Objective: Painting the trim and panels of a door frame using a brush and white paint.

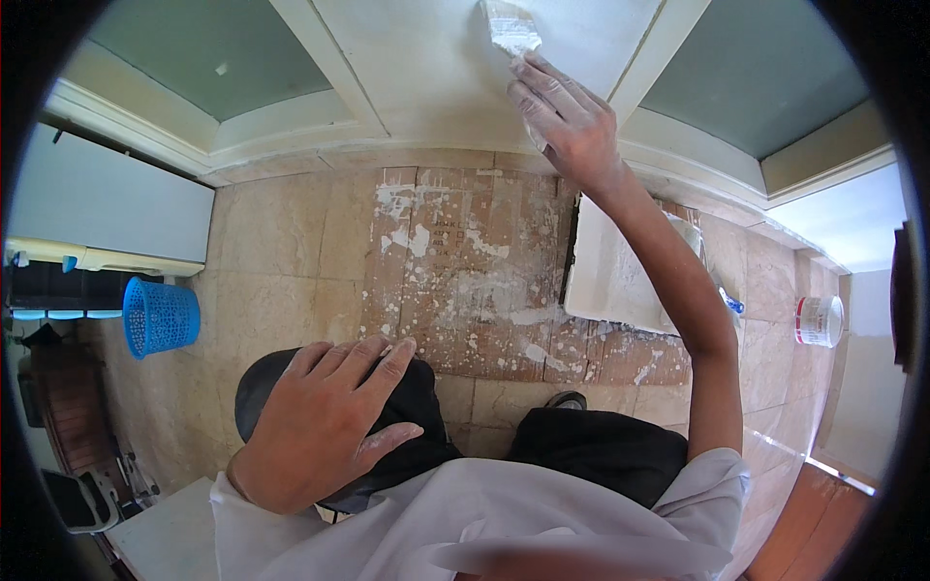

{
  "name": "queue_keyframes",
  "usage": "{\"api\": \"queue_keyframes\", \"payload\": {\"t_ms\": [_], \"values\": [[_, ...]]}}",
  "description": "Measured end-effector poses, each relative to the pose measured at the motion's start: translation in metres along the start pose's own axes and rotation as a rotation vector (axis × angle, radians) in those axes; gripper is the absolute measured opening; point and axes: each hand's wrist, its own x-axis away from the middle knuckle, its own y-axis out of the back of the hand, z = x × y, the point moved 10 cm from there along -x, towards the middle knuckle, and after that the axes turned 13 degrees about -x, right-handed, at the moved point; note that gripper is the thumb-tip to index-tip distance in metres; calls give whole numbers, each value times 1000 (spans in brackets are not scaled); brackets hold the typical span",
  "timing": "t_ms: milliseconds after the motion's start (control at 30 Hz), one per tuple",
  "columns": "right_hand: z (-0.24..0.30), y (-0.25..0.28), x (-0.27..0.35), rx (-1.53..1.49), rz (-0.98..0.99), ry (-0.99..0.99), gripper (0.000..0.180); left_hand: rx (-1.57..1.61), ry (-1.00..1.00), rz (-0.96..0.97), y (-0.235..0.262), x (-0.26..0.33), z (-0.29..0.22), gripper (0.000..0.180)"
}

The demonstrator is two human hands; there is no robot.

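Note:
My right hand [567,121] is stretched up and forward, gripping a flat putty knife [511,29] smeared with white filler, its blade pressed against a cream wall panel [426,68]. The fingers are dusted white. My left hand [325,421] rests flat, fingers spread, on my left knee in dark trousers [417,402]. It holds nothing.
Flattened brown cardboard [465,271] splashed with white lies on the beige tiled floor. A white rectangular tray of filler [610,276] sits to the right on it. A blue mesh basket [160,317] stands at left, a white tub [819,321] at right. A shoe tip [565,398] shows.

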Motion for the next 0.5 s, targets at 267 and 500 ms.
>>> {"api": "queue_keyframes", "payload": {"t_ms": [267, 500], "values": [[12, -71, 69, 6, 281, 32, 29, -31, 9, -22, 1, 4, 0, 66], [-42, -40, 98, -173, 284, -345, 41, -28, -5, -45, 3, 4, 0, 66]]}}
